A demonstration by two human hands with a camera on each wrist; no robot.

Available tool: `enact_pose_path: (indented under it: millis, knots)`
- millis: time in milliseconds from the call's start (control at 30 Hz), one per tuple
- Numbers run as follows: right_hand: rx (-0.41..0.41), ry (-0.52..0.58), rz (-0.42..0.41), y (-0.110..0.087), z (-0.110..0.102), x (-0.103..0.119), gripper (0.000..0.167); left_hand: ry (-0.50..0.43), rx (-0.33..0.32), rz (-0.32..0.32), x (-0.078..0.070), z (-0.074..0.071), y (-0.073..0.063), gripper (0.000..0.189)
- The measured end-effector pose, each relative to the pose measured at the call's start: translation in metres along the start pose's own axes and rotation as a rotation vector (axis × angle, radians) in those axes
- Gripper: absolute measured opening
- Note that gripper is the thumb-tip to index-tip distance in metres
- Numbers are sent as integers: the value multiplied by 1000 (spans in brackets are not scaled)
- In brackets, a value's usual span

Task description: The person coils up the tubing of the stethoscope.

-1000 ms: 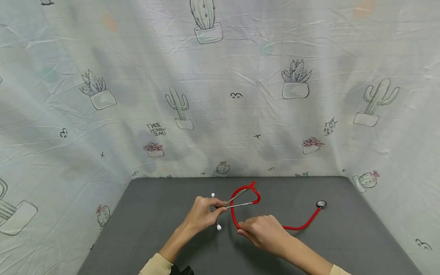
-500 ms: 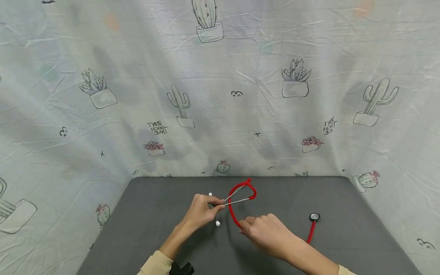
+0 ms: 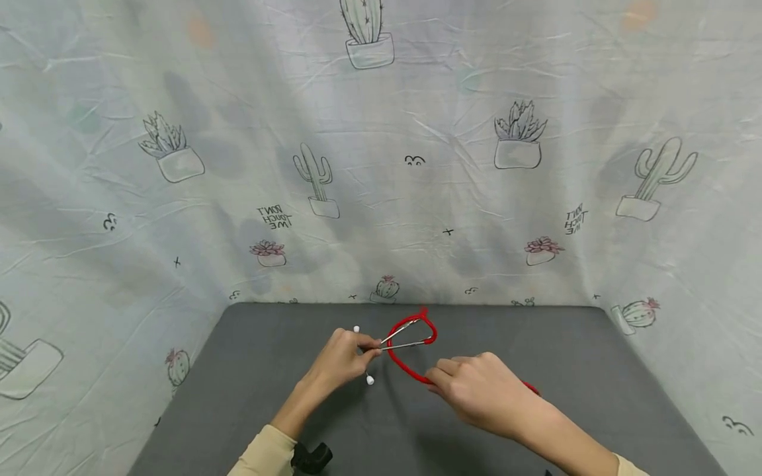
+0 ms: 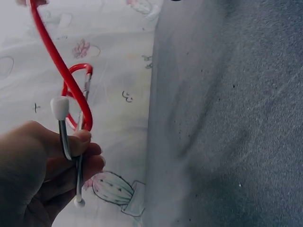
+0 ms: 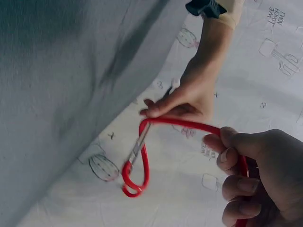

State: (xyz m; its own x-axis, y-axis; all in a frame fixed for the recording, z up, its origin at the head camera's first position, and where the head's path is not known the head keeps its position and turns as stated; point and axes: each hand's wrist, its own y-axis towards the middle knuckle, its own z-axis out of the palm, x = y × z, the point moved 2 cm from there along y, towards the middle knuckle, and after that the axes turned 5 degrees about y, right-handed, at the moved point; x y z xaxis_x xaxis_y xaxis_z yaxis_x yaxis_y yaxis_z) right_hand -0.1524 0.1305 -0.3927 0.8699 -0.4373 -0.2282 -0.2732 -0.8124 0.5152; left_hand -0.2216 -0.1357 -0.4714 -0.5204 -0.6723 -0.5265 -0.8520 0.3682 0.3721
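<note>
A red stethoscope (image 3: 408,372) is held above the grey table between both hands. My left hand (image 3: 342,362) pinches its metal ear tubes (image 4: 79,172) between thumb and fingers, near the white eartips (image 4: 60,108). Beyond those fingertips, the red yoke (image 5: 135,190) loops out and away. My right hand (image 3: 476,390) grips the red tubing (image 5: 189,124) farther along, with fingers curled round it. A short piece of tubing shows behind the right wrist in the head view. The chest piece is not visible in any current view.
The grey tabletop (image 3: 268,337) lies under both hands. A white curtain (image 3: 381,198) printed with cacti hangs behind it and at the sides. A black strap (image 3: 312,457) sits at the left wrist.
The right hand has shifted slightly right and up, still gripping the tubing. The left hand has moved a little left and up with the ear tubes. The chest piece has gone out of sight.
</note>
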Motion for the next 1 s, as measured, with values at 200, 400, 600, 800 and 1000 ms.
enact_pose_path:
  millis: [200, 400, 600, 800, 1000]
  knots:
    - [-67, -34, -94, 9, -4, -13, 31, 73, 72, 80, -10, 2, 0, 9]
    - [-119, -65, -125, 21, -2, -31, 30, 116, 99, 147, -22, 6, -3, 10]
    - [-171, -68, -157, 29, -1, -56, 14, 82, 107, 240, -36, 8, -8, 13]
    - [-203, -53, -158, 28, 8, -84, 38, -1, 118, 318, -53, 6, -10, 16]
    - [-199, 50, -124, 23, 22, -103, 43, -93, 105, 389, -68, 3, -11, 16]
